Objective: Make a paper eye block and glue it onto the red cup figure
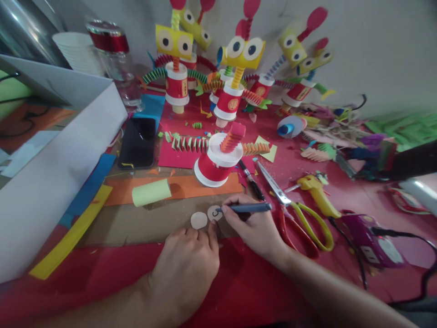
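Observation:
My right hand point(254, 228) is closed around a grey marker pen point(252, 207), its tip on a small white paper circle point(214, 214). A dark curved line shows on that circle. My left hand point(191, 264) has its fingers curled, and one fingertip presses the same circle down at its lower edge. Just to the left lies a second, blank paper circle point(199, 220). Both circles rest on a brown cardboard strip point(136, 228). Behind them stands a red paper cup body point(215, 166), upside down, with folded-paper arms and a pink folded neck.
A pale yellow-green paper roll point(152, 192) lies on an orange strip point(118, 190). Scissors point(290, 205), a yellow glue gun point(319, 196) and a purple power adapter point(373, 241) lie at right. Finished cup figures point(177, 86) stand behind. A phone point(137, 142) and white box point(68, 168) are left.

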A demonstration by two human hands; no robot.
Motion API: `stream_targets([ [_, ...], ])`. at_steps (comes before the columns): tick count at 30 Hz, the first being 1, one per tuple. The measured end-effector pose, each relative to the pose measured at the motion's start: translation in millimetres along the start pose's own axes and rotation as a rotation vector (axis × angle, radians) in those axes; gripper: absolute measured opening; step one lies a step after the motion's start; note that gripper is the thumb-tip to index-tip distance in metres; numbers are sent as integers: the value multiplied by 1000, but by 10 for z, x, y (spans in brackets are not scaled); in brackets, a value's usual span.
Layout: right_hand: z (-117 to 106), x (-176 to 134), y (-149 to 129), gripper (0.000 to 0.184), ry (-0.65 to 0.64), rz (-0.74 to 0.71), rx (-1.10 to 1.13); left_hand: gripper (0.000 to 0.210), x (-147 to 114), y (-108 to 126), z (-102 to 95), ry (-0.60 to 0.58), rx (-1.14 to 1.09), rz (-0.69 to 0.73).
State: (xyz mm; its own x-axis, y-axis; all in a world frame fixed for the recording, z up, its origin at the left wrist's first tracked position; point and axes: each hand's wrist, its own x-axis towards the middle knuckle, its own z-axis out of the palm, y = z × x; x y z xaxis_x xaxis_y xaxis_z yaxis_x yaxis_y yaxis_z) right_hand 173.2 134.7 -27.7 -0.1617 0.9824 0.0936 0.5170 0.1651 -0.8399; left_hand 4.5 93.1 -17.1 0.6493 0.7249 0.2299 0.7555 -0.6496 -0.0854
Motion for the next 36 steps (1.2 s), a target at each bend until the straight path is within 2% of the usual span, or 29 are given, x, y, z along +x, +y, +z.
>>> stream_targets([
  [9, -26, -18, -11, 8, -54, -2, 7, 38, -12, 10, -20, -43, 5, 12],
  [13, -64, -11, -39, 11, 22, 56, 167, 34, -4, -16, -11, -19, -1, 28],
  [17, -94, -5, -45, 14, 21, 113, 266, 34, 16, -82, -33, -50, -57, 46],
  [22, -105, -13, -24, 10, 41, 33, 155, 41, 35, -130, -64, -182, -87, 64],
  [27, -88, -32, -8, 8, -33, -61, 10, 29, 65, -176, -68, -245, -136, 36],
  [32, -79, -34, 0, 10, -29, -57, -19, 27, 101, -219, -84, -265, -172, 4],
  [36, -68, -28, 3, 10, -61, -25, -21, 32, 117, -206, -123, -334, -175, 14],
])
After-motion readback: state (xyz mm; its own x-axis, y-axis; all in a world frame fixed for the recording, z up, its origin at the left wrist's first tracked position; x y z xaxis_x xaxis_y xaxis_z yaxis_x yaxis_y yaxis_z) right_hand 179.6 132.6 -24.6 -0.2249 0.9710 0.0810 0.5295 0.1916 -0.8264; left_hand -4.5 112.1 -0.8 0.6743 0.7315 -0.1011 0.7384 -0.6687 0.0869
